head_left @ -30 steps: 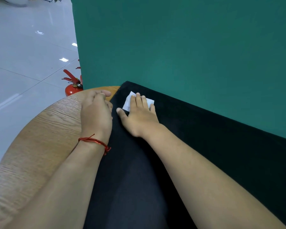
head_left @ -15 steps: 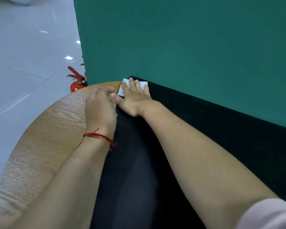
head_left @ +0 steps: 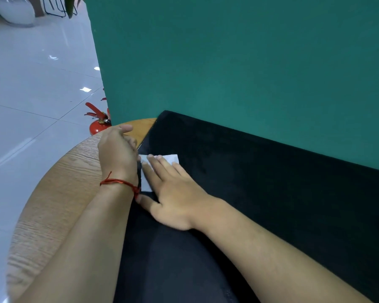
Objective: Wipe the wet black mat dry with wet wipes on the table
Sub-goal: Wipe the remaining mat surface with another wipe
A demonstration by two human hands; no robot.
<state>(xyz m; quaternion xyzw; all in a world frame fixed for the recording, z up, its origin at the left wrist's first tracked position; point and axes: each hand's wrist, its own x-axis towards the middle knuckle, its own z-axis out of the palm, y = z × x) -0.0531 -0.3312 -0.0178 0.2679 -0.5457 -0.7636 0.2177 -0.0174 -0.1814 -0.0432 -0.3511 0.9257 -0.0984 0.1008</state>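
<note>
The wiping step is under way: the right hand (head_left: 175, 193) lies flat on the white wipe (head_left: 171, 158), fingers straight and together, thumb spread toward the near side, pressing it onto the mat (head_left: 271, 193). The wipe sits at the mat's left edge, a little short of the mat's far left corner, and is partly hidden under the fingers. The right forearm stretches diagonally across the mat from its near right side. The left hand (head_left: 118, 149) rests on the bench (head_left: 64, 182) right against the mat's left edge, knuckles up and fingers bent; I cannot tell whether it pinches the edge or merely leans there. I would judge most of the mat not yet covered, so the next move calls for an even, pressed stroke away from the left edge, with the left hand steadying the mat so it does not bunch.
</note>
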